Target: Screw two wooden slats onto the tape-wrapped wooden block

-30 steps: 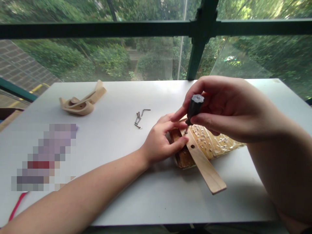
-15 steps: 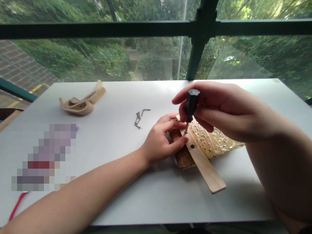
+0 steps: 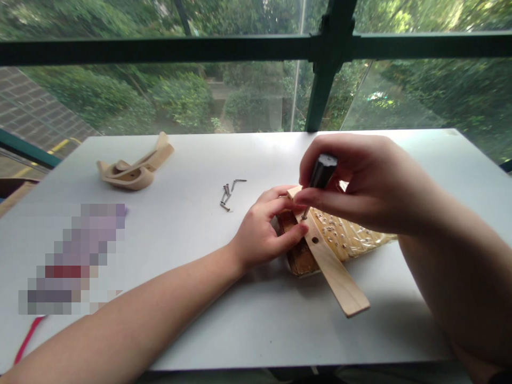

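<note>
My right hand (image 3: 356,178) is closed round the black handle of a screwdriver (image 3: 323,169). The screwdriver leans to the right, its tip on a small screw (image 3: 304,217) in a flat wooden strip (image 3: 338,277). A dark round hole shows in the strip just below that screw. With fingers over the strip's far end and the thumb near the screw, my left hand (image 3: 268,226) grips the strip against a block (image 3: 356,237). This brown block is wrapped in shiny clear film or tape and has many small holes on top.
Several loose screws (image 3: 226,196) lie left of the block on the white table (image 3: 208,325). Curved wooden pieces (image 3: 134,173) rest at the back left. A blurred-out purple item (image 3: 90,234) with a red cord (image 3: 29,338) lies at the left. Windows stand behind the table.
The screwdriver handle has tipped to the right, and my right fingers have wrapped further round it. The left hand and the wooden strip have barely moved.
</note>
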A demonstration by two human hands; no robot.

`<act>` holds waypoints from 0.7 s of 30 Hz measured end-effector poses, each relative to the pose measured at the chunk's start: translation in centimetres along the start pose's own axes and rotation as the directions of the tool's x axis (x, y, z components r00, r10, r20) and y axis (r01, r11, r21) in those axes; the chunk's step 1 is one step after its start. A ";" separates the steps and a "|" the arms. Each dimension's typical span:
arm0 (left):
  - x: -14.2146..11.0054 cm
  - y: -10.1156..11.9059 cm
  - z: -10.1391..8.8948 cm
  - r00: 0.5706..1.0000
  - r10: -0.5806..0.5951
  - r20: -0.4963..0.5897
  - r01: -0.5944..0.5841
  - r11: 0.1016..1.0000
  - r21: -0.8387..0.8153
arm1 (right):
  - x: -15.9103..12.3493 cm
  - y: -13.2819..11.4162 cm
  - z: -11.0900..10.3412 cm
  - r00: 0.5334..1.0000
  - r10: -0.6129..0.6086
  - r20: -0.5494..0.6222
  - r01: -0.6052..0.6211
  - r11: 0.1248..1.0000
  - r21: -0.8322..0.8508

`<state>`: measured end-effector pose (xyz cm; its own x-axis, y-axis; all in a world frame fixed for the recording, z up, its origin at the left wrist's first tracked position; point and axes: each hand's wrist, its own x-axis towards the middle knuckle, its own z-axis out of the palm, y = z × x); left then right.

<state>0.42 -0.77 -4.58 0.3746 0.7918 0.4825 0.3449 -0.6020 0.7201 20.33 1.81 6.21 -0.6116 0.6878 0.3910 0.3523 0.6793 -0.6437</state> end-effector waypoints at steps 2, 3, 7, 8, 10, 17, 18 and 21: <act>0.0 0.0 0.0 1.000 0.001 -0.002 -0.001 1.000 0.002 | 0.1 0.2 0.3 0.999 0.017 -0.050 -0.019 0.999 -0.031; 0.0 0.0 0.0 1.000 0.000 -0.002 0.000 1.000 0.003 | 0.1 0.3 0.4 0.998 0.018 -0.062 -0.020 0.999 -0.043; 0.0 -0.1 0.0 1.000 -0.008 0.005 0.008 1.000 0.007 | 0.1 0.6 0.5 0.996 -0.019 -0.087 0.008 0.992 -0.126; 0.0 0.0 0.0 1.000 -0.008 0.006 0.008 1.000 0.007 | 0.1 0.6 0.5 0.994 -0.027 -0.106 0.010 0.987 -0.161; 0.0 0.1 0.0 1.000 -0.010 0.006 0.010 1.000 0.007 | 0.0 0.6 0.7 0.986 -0.044 -0.163 0.006 0.974 -0.225; 0.1 0.2 0.0 1.000 -0.013 0.011 0.013 1.000 0.021 | 0.0 0.2 1.9 0.970 -0.110 -0.217 0.083 0.988 -0.130; 0.1 0.2 0.0 1.000 -0.011 0.005 0.011 1.000 0.029 | 0.1 0.1 2.0 0.973 -0.118 -0.199 0.100 0.990 -0.097; 0.1 0.0 0.0 1.000 -0.001 0.002 0.001 0.999 0.046 | 0.0 -0.1 2.0 0.977 -0.123 -0.176 0.111 0.991 -0.075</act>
<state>0.44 -0.75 -4.51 0.3760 0.7920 0.4809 0.3841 -0.6055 0.6970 18.83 1.23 4.98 -0.5163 0.6332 0.5766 0.3341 0.7689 -0.5451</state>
